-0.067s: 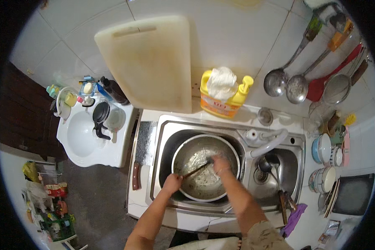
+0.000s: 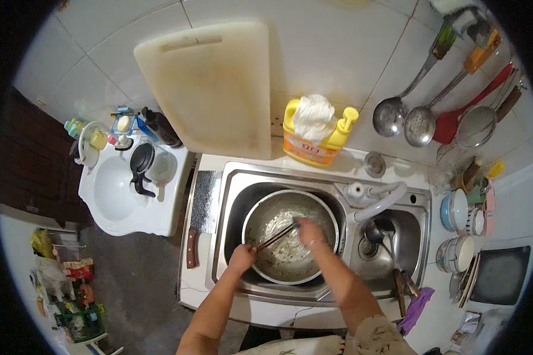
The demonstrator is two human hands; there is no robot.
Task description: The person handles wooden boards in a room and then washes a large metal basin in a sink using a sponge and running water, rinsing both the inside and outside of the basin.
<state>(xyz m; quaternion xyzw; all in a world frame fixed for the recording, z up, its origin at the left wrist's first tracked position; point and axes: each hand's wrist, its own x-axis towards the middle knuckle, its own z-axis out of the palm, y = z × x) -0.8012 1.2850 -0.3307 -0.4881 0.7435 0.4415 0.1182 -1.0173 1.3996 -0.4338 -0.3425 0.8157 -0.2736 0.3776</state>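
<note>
A large round metal basin [image 2: 323,263] with shallow, cloudy water and dark bits sits in the left bowl of the steel sink. My left hand [image 2: 243,258], at the basin's left rim, is closed round the near end of thin dark chopsticks [image 2: 273,239]. They slant up and to the right across the basin. Over its right half, my right hand [image 2: 308,232] is closed at their far end. Something small and dark shows at its fingertips, too blurred to name.
The faucet [image 2: 380,204] arches over the right sink bowl, where ladles [image 2: 374,232] lie. A knife [image 2: 193,248] rests on the left counter. Behind the sink stand a cutting board [image 2: 210,94] and a yellow pump jug [image 2: 314,148]. Bowls [image 2: 454,210] stack at right.
The chopsticks and both hands have shifted slightly up and left in the picture, as has the whole scene. Both hands stay closed.
</note>
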